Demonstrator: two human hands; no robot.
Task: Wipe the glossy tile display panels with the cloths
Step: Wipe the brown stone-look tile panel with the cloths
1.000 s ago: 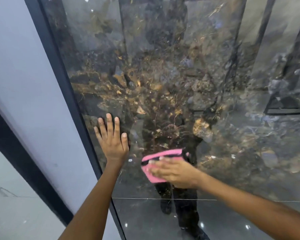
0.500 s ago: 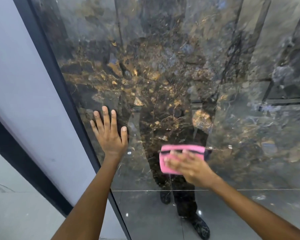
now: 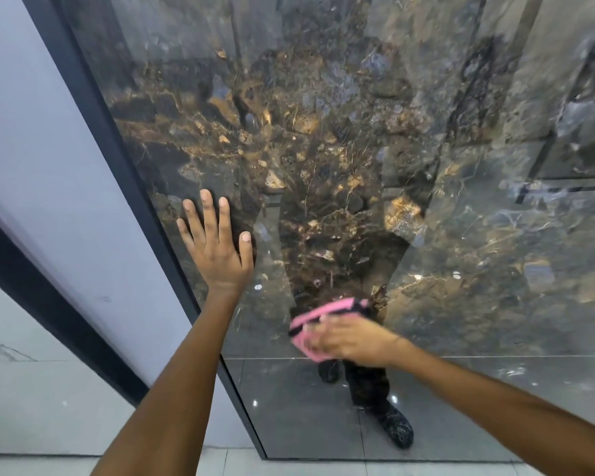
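- Since half a second earlier, the right hand (image 3: 352, 341) had slid the pink cloth (image 3: 318, 322) leftward across the glossy tile panel (image 3: 461, 252).
- Its fingers lay curled over the cloth, pressing it against the panel near 6 o'clock, just above a thin horizontal joint line.
- At 9 o'clock of the cloth, the left hand (image 3: 217, 245) rested flat on the panel, fingers straight and spread apart, beside the dark frame (image 3: 117, 159).

R hand (image 3: 352, 340) w/ pink cloth (image 3: 318, 326) swept right across panel (image 3: 461, 252), then back left, slightly lower.
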